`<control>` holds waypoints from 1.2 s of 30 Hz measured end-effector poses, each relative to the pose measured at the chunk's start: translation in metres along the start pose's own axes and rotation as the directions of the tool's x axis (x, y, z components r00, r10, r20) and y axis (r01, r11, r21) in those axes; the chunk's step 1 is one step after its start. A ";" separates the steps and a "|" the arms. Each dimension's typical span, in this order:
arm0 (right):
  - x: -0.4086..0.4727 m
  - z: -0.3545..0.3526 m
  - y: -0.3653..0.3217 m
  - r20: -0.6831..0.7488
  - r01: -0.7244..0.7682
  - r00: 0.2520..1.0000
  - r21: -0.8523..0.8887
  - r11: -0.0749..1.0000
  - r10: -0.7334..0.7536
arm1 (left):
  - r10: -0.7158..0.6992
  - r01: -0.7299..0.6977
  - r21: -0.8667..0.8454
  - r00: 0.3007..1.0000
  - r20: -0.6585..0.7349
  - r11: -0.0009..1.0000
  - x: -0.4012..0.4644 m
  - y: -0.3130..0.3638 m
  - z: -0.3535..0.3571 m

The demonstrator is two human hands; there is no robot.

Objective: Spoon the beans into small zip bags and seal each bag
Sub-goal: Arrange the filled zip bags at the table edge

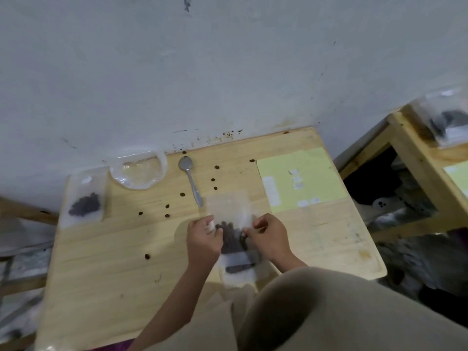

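A small clear zip bag [229,206] with dark beans [231,236] in it is held over the middle of the wooden table [101,262]. My left hand [202,236] pinches its left edge and my right hand [269,236] pinches its right edge. A second bag with beans [239,268] lies under it toward the near edge. A metal spoon [190,179] lies on the table beyond the hands. A filled bag of beans [84,198] lies at the far left. Several loose beans [167,215] are scattered on the table.
A clear plastic dish [139,171] sits against the wall. A yellow sheet with white labels [301,179] lies at the far right of the table. A second wooden table [415,138] with a bagged item [445,120] stands to the right.
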State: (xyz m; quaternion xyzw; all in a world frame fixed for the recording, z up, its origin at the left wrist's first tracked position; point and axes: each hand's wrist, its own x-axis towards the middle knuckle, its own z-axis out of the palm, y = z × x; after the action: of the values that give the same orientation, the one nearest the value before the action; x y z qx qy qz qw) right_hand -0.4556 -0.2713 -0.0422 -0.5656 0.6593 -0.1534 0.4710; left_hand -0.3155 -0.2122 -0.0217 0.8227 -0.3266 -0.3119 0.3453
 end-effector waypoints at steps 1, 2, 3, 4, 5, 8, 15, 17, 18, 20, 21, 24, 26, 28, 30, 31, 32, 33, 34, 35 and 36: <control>0.001 -0.003 -0.001 0.000 -0.001 1.000 0.071 0.997 0.001 | 0.007 -0.007 -0.051 1.000 -0.009 0.999 0.000 0.004 -0.002; 0.002 -0.007 -0.002 0.000 -0.006 1.000 0.149 0.989 0.006 | 0.003 -0.003 -0.101 1.000 0.004 0.995 0.001 0.008 -0.004; 0.003 -0.013 -0.004 0.004 -0.012 1.000 0.228 0.974 0.011 | 0.003 0.003 -0.155 0.999 0.034 0.988 0.002 0.013 -0.006; 0.004 -0.019 -0.007 0.010 -0.011 1.000 0.292 0.956 0.008 | 0.001 0.015 -0.220 0.998 0.070 0.975 0.003 0.019 -0.008; 0.006 -0.026 -0.009 0.017 -0.005 1.000 0.342 0.940 -0.001 | -0.002 0.034 -0.287 0.994 0.109 0.957 0.004 0.023 -0.010; 0.016 -0.046 -0.013 0.054 0.013 0.998 0.417 0.909 -0.038 | -0.017 0.090 -0.404 0.984 0.180 0.910 0.006 0.035 -0.009; 0.090 -0.101 0.002 -0.290 0.038 0.957 0.183 0.982 0.017 | 0.042 0.071 -0.449 0.971 0.236 0.890 0.011 0.055 0.002; 0.114 -0.109 0.010 -0.320 0.022 0.947 0.046 0.999 -0.007 | 0.044 0.075 -0.445 0.967 0.249 0.892 0.014 0.058 0.004; 0.125 -0.110 0.014 -0.305 0.022 0.952 -0.029 0.999 -0.029 | 0.048 0.070 -0.435 0.966 0.255 0.898 0.015 0.061 0.004; 0.142 -0.106 0.019 -0.263 0.008 0.964 -0.158 0.987 -0.050 | 0.062 0.055 -0.413 0.962 0.265 0.909 0.017 0.066 0.003; 0.148 -0.103 0.020 -0.255 -0.004 0.966 -0.210 0.978 -0.051 | 0.071 0.045 -0.402 0.961 0.269 0.915 0.018 0.067 0.002; 0.159 -0.094 0.018 -0.287 -0.039 0.957 -0.281 0.959 -0.045 | 0.083 0.024 -0.375 0.960 0.266 0.927 0.021 0.072 0.001; 0.162 -0.092 0.013 -0.309 -0.068 0.951 -0.260 0.963 -0.016 | 0.092 0.014 -0.368 0.958 0.270 0.930 0.023 0.074 0.002; 0.161 -0.093 0.008 -0.312 -0.083 0.950 -0.220 0.972 0.011 | 0.102 0.003 -0.360 0.957 0.273 0.933 0.025 0.073 0.002; 0.155 -0.097 0.001 -0.303 -0.051 0.953 -0.125 0.991 0.011 | 0.113 -0.007 -0.353 0.953 0.282 0.936 0.026 0.072 0.002; 0.149 -0.100 -0.004 -0.300 -0.026 0.954 -0.040 0.999 0.012 | 0.118 -0.013 -0.349 0.952 0.282 0.937 0.027 0.071 0.002; 0.141 -0.102 -0.010 -0.292 0.002 0.956 0.065 0.998 0.017 | 0.124 -0.020 -0.345 0.952 0.280 0.938 0.028 0.070 0.001; 0.130 -0.104 -0.019 -0.275 0.024 0.961 0.167 0.986 0.023 | 0.131 -0.030 -0.343 0.952 0.276 0.939 0.029 0.069 0.001; 0.118 -0.105 -0.028 -0.249 0.047 0.968 0.251 0.967 0.018 | 0.138 -0.038 -0.340 0.952 0.274 0.939 0.029 0.067 0.001; 0.105 -0.104 -0.037 -0.206 0.069 0.978 0.314 0.947 -0.003 | 0.148 -0.049 -0.340 0.951 0.273 0.939 0.030 0.065 0.001; 0.091 -0.101 -0.045 -0.153 0.094 0.987 0.367 0.926 -0.039 | 0.161 -0.060 -0.345 0.948 0.273 0.937 0.030 0.063 0.001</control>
State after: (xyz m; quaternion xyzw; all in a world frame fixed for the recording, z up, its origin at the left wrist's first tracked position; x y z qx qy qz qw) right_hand -0.5016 -0.4001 0.0016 -0.4755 0.6306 -0.3318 0.5160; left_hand -0.3187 -0.2698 0.0176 0.6766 -0.3637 -0.4622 0.4431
